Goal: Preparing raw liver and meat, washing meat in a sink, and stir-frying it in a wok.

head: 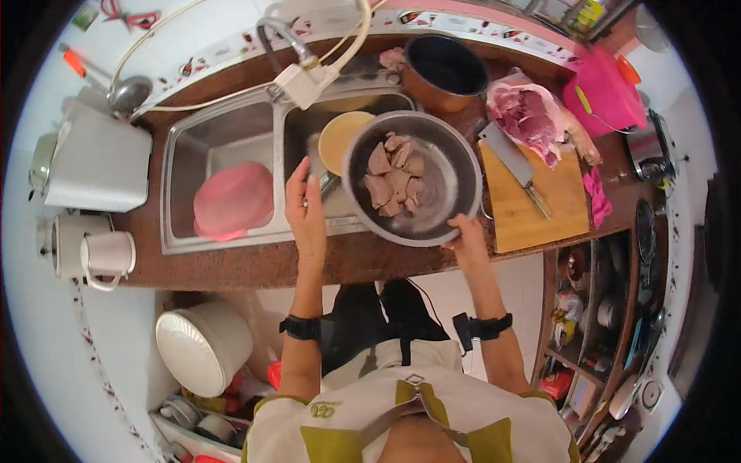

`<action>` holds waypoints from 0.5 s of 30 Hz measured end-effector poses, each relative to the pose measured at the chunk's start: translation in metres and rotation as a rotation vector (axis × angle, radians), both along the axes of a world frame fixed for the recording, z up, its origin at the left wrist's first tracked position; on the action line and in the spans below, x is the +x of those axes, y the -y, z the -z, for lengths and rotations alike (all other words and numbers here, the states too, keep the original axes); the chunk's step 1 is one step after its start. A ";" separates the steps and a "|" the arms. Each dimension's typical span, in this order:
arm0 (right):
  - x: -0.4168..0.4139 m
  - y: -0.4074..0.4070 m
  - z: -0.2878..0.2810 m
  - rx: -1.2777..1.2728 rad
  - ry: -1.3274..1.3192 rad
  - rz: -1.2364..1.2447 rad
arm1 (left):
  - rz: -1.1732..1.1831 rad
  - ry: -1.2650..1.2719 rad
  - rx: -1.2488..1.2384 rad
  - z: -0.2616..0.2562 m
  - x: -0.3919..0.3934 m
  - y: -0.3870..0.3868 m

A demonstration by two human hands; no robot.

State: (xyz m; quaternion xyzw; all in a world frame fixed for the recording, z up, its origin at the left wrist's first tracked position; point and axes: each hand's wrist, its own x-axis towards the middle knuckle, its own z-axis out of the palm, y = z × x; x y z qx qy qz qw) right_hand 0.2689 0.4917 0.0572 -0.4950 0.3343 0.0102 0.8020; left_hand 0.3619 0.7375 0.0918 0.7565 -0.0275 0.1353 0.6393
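Note:
A round metal basin (457,191) sits or hangs over the right sink bowl's edge and the counter; I cannot tell how it is supported. Chunks of pale brown meat (396,173), apparently cooked, lie toward its left side. My right hand (468,236) grips the basin's near right rim, thumb over the edge. To the basin's left, my left hand (307,211) is raised above the sink divider, fingers apart and holding nothing. A yellow bowl (338,136) in the right sink bowl is partly hidden by the basin.
A cleaver (512,159) lies on a wooden cutting board (535,214), beside a large raw cut of meat (529,118). Behind the basin stands a dark-lined pot (446,72). The left sink (191,144) holds a pink plastic basin (234,199). A mug (110,254) stands left.

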 end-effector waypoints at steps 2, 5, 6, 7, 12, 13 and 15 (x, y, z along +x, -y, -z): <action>0.008 -0.042 -0.004 -0.050 0.073 -0.002 | -0.166 -0.255 -0.246 0.011 -0.016 -0.029; 0.019 -0.073 0.002 -0.051 0.035 -0.114 | -0.229 -0.434 -0.551 0.033 -0.038 -0.056; 0.021 -0.083 -0.003 -0.047 0.028 -0.148 | -0.260 -0.447 -0.595 0.034 -0.043 -0.060; 0.024 -0.103 -0.025 -0.044 0.052 -0.243 | -0.297 -0.461 -0.636 0.032 -0.050 -0.071; 0.054 -0.212 -0.018 0.046 0.062 -0.512 | -0.575 -0.305 -0.977 0.051 -0.077 -0.137; 0.060 -0.245 -0.023 0.067 0.079 -0.564 | -0.601 -0.196 -1.001 0.063 -0.084 -0.156; 0.072 -0.314 -0.024 0.127 0.112 -0.641 | -0.630 -0.122 -0.831 0.075 -0.097 -0.195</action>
